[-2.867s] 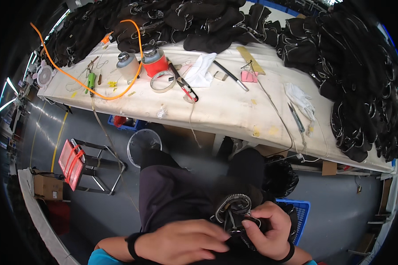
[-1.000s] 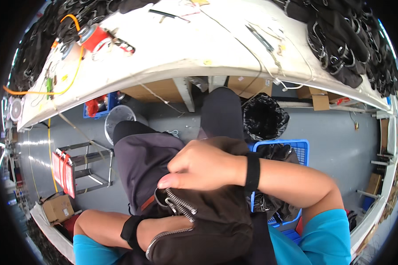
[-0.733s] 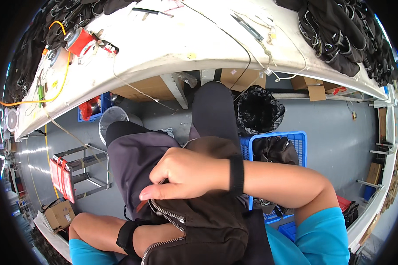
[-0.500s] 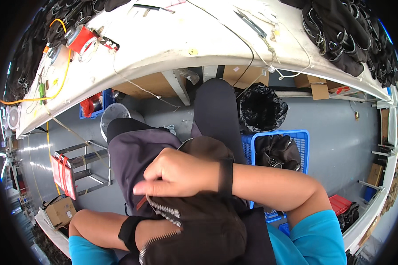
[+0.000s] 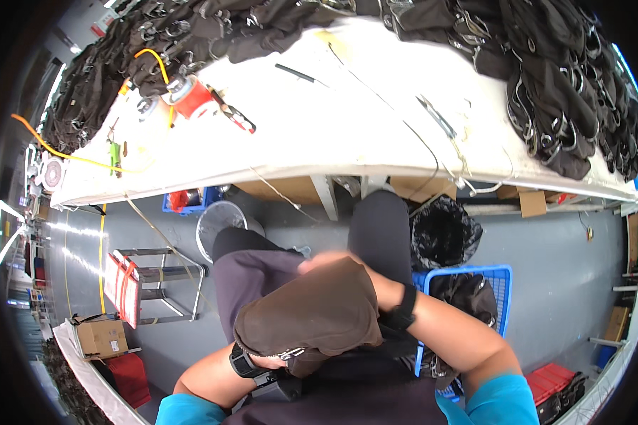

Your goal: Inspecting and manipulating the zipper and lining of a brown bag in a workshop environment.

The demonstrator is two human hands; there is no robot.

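A brown fabric pouch with a metal zipper along its lower edge lies across my lap. My left hand is tucked beneath its lower left corner, gripping it; only some fingers show past a black wrist watch. My right hand is blurred at the pouch's top edge and mostly hidden behind the fabric, holding it there. A black band circles that wrist. More dark fabric sits on my lap under the pouch.
A white worktable ahead carries heaps of black bags, a red can, red-handled pliers and an orange cable. On the floor stand a blue crate, a black bin bag, a metal rack and a cardboard box.
My right hand slid left over the dark bag; now brown fabric has been turned up over it, covering most of the hand. The view has tipped up toward the table.
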